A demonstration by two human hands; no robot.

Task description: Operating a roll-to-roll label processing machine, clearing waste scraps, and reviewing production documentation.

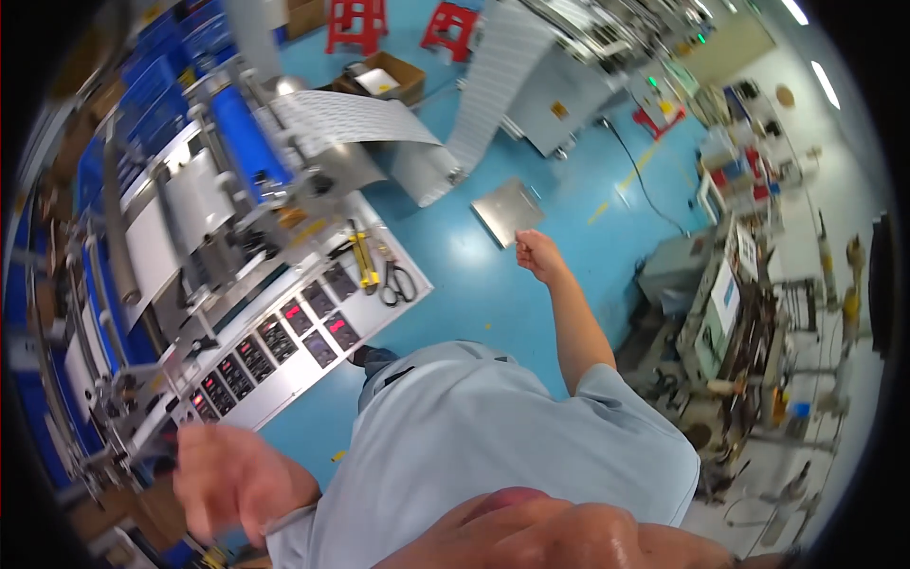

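Observation:
My left hand (237,479) is at the lower left, smeared by motion, near the close end of a machine's control panel (377,311). Its fingers are too blurred to read. My right hand (538,254) is held out in front with the fingers curled closed. It overlaps the near corner of a flat silver metal plate (504,211), seen against the blue floor. Whether the fingers grip that plate or merely pass over it cannot be made out. On the panel lie black-handled scissors (398,284) and a yellow cutter (362,258), both apart from my hands.
The machine's blue roller (248,142) stands at left, with a printed web (365,119) sagging across to another machine (559,100). Red stools (356,27) and an open cardboard box (403,81) are beyond. A dark cable (645,185) crosses the floor; a cluttered bench (730,332) stands right.

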